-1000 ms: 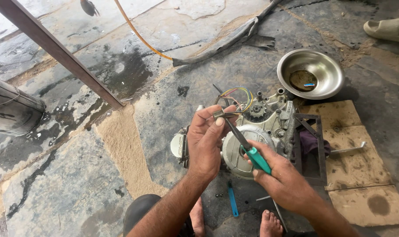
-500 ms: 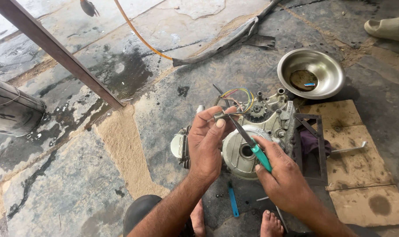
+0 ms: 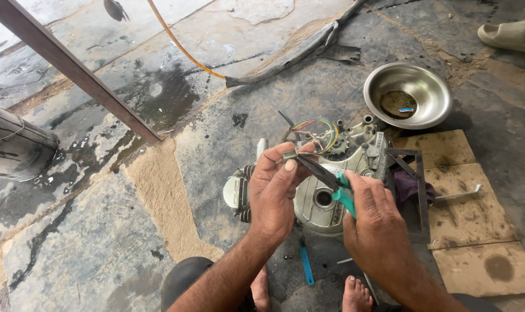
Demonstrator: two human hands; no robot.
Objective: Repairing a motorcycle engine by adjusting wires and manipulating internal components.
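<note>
Oily stone floor below; right hand [image 3: 378, 228] grips pliers [image 3: 326, 176], left hand [image 3: 277, 190] pinches a small connector [image 3: 289, 155] — could slip, tearing wires [image 3: 314, 128].

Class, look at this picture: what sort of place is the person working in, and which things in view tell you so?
Probably an informal open-air repair spot on the ground: a small engine sits on an oil-stained stone floor, beside a steel bowl and cardboard sheets.
</note>
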